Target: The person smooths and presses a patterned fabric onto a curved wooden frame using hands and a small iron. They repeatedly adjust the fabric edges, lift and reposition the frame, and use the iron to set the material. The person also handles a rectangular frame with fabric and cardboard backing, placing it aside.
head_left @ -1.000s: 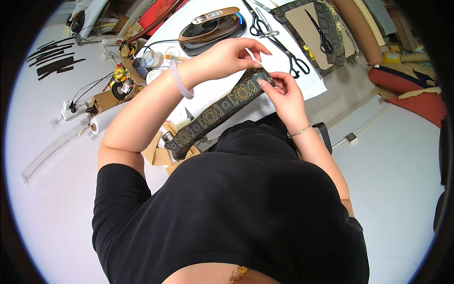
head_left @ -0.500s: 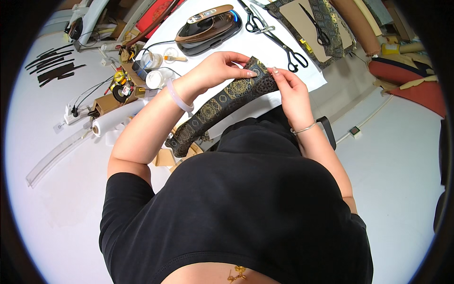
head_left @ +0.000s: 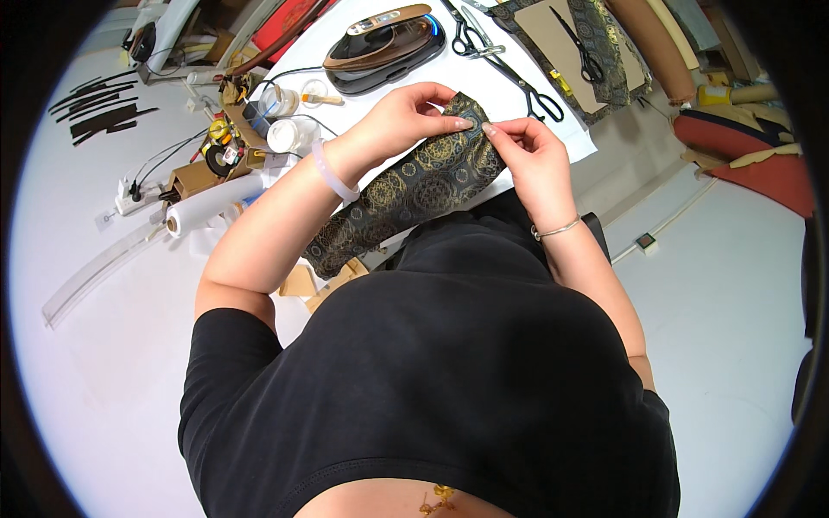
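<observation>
Since a moment ago the dark, gold-patterned fabric strip [head_left: 414, 186] has come up closer to the person's chest, and both hands now meet at its far end instead of being spread along it; by my reckoning the work has narrowed to that tip (perhaps folding or turning an edge). The left hand [head_left: 406, 116] pinches the tip from above, fingers closed on the cloth; the right hand [head_left: 531, 160] nips it just beside them. The strip's long axis runs diagonally, from the fingers down toward the person's left elbow, its near end trailing over the white surface [head_left: 363, 112] short of the iron [head_left: 384, 47].
</observation>
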Demonstrator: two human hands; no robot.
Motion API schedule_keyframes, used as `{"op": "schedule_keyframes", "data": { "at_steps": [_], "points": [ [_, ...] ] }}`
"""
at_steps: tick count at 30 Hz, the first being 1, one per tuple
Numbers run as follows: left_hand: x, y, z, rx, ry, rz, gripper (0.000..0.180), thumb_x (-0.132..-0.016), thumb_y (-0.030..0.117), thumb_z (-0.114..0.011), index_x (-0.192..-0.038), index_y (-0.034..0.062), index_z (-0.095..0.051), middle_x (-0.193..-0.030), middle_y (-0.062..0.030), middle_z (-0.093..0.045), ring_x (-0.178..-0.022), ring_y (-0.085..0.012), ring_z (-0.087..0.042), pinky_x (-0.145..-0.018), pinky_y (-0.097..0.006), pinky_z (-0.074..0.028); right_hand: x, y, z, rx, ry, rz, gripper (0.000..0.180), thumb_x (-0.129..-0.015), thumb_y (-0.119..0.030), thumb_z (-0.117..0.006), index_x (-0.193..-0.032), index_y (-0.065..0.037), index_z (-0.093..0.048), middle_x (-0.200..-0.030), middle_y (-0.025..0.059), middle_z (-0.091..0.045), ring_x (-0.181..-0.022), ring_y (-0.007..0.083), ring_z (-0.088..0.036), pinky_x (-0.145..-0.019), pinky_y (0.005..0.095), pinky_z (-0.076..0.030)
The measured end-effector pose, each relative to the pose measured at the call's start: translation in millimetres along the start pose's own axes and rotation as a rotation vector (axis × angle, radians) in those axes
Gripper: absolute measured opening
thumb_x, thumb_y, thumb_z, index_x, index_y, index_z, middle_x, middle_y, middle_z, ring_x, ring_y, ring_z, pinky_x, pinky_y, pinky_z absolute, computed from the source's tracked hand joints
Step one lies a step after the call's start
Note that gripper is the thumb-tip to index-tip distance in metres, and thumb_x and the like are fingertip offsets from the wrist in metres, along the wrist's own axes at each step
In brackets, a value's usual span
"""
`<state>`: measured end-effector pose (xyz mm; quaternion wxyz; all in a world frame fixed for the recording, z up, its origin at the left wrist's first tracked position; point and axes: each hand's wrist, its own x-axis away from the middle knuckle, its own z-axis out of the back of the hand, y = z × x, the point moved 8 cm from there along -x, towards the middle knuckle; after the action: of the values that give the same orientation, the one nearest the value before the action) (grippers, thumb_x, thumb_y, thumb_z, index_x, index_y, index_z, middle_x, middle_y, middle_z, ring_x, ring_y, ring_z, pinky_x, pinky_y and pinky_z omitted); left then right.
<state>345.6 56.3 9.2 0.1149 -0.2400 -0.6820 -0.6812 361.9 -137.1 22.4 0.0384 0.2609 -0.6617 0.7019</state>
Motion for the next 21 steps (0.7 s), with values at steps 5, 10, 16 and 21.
{"op": "schedule_keyframes", "data": {
  "at_steps": [5, 10, 16, 21],
  "points": [
    [-1.0, -2.5, 1.7, -0.061, 0.023, -0.024, 0.042, -0.093, 0.015, -0.084, -0.128, 0.0006, -0.067, -0.112, -0.0006, -0.073, -0.099, -0.0060, -0.066, -0.090, -0.024, -0.054, 7.0, -14.8, -2.5, 0.122, 0.024, 0.121, 0.016, -0.094, -0.012, -0.080, -0.098, 0.002, -0.074, -0.092, 0.0042, -0.075, -0.087, 0.0101, -0.067, -0.081, 0.0256, -0.054],
    [-2.7, -4.5, 3.2, -0.117, 0.032, -0.042, 0.041, -0.092, 0.017, -0.085, -0.127, 0.0014, -0.068, -0.109, 0.0010, -0.072, -0.096, -0.0051, -0.064, -0.088, -0.023, -0.053, 10.6, -17.9, -1.5, 0.147, 0.019, 0.195, 0.015, -0.096, -0.013, -0.078, -0.099, 0.001, -0.075, -0.092, 0.0047, -0.075, -0.087, 0.0099, -0.067, -0.082, 0.0254, -0.054],
    [-1.4, -2.9, 1.9, -0.092, 0.032, -0.029, 0.039, -0.094, 0.018, -0.083, -0.126, 0.0005, -0.069, -0.112, -0.0022, -0.075, -0.101, -0.0074, -0.068, -0.092, -0.025, -0.055, 6.1, 7.8, 11.3, -0.003, 0.073, 0.047, 0.030, -0.102, -0.016, -0.073, -0.123, 0.003, -0.065, -0.092, 0.0044, -0.073, -0.084, 0.0069, -0.064, -0.079, 0.0220, -0.051],
    [0.4, -0.8, 1.6, -0.107, 0.024, -0.027, 0.039, -0.094, 0.017, -0.082, -0.127, 0.0009, -0.069, -0.112, -0.0022, -0.075, -0.101, -0.0074, -0.068, -0.092, -0.025, -0.055, 4.9, 24.7, 6.2, -0.097, -0.022, -0.096, 0.029, -0.102, -0.021, -0.076, -0.115, 0.002, -0.068, -0.088, -0.0012, -0.070, -0.079, 0.0044, -0.059, -0.074, 0.0200, -0.047]
  ]
}}
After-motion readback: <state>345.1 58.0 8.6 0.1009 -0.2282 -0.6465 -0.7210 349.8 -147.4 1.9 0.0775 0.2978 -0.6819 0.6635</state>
